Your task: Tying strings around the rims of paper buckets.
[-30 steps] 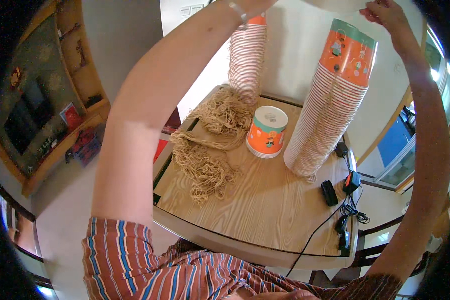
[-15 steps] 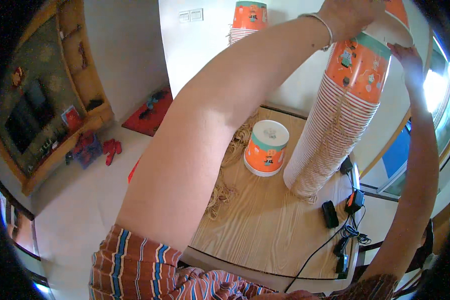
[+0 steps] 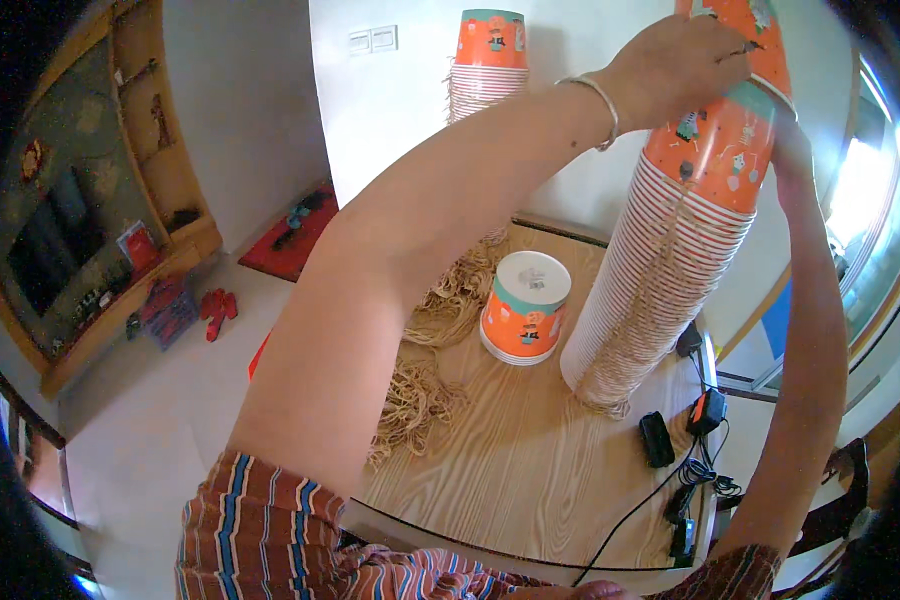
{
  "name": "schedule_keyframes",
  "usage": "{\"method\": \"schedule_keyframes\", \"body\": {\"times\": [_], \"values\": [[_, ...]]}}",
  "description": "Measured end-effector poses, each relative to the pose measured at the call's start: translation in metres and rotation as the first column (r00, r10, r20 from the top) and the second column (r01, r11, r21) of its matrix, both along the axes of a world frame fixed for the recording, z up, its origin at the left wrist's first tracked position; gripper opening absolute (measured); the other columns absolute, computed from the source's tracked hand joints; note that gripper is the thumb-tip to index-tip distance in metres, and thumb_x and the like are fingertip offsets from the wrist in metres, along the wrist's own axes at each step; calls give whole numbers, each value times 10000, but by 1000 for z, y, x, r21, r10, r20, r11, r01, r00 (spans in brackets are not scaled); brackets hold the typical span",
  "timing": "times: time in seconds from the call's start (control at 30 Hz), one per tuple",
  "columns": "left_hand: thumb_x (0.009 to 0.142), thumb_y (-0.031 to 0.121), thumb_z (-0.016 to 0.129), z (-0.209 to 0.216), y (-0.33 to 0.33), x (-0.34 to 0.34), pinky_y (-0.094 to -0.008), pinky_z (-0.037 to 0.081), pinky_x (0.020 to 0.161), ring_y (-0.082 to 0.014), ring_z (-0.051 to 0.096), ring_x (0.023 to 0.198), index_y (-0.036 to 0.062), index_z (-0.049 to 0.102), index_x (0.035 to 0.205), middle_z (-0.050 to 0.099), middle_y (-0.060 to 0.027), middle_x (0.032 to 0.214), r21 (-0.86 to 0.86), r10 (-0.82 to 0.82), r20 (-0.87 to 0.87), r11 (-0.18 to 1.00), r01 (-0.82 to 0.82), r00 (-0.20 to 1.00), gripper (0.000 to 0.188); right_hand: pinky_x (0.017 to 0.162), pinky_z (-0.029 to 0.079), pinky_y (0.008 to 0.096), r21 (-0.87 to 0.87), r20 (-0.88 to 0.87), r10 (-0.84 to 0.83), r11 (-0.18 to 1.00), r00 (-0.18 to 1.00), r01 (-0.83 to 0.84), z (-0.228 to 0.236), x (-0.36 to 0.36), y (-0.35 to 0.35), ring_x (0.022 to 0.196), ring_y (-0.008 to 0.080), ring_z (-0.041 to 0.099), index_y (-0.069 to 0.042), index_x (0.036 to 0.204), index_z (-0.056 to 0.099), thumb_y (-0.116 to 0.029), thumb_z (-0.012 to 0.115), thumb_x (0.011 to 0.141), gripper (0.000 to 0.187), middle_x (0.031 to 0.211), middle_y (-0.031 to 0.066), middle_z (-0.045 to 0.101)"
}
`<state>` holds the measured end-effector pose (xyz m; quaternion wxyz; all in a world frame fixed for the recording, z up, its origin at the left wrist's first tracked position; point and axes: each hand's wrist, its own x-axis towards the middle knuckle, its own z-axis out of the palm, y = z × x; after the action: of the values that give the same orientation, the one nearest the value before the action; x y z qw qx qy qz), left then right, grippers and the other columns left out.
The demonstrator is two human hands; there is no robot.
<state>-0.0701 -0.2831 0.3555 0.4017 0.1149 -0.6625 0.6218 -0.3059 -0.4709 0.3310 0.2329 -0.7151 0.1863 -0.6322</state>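
Upturned tub over nested tubs
Left hand, raised, grips the tub's side; right hand is lifted opposite, fingers too hidden to tell their grip. Nested tubs stand just below the left fingers.

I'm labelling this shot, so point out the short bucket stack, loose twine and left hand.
Short bucket stack (image 3: 523,324), head view: printed side.
Loose twine (image 3: 417,403), head view: nearer heap.
Left hand (image 3: 678,70), head view: its back.
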Motion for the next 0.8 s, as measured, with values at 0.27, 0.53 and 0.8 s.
{"method": "schedule_keyframes", "body": {"times": [0.27, 0.53, 0.8], "values": [[730, 70, 623, -23, -5, 2, -349, 520, 811, -254, 591, 948, 48, 606, 970, 613, -85, 972, 98, -115, 49, 989, 110, 992, 242, 737, 463, 247, 38, -149, -213, 975, 966, 221, -19, 3, 35, 785, 88, 552, -49, 1061, 617, -241, 515, 969, 236, 847, 21, 611], [730, 50, 636, -34, -5, 1, -353, 524, 778, -270, 587, 922, 30, 600, 1019, 591, -100, 929, 145, -137, -93, 978, 150, 986, 292, 676, 445, 260, -351, -131, -423, 866, 897, 357, -43, -2, 40, 729, 90, 529, -68, 993, 596, -158, 551, 935, 116, 789, 12, 593], [735, 66, 684, -45, -9, 10, -353, 521, 749, -265, 567, 838, 59, 603, 894, 557, -83, 890, 164, -192, -197, 960, 225, 961, 179, 690, 432, 255, -318, -151, -432, 873, 889, 370, -49, -3, 53, 742, 89, 516, -68, 955, 582, -128, 556, 919, 75, 783, 2, 568]]}}
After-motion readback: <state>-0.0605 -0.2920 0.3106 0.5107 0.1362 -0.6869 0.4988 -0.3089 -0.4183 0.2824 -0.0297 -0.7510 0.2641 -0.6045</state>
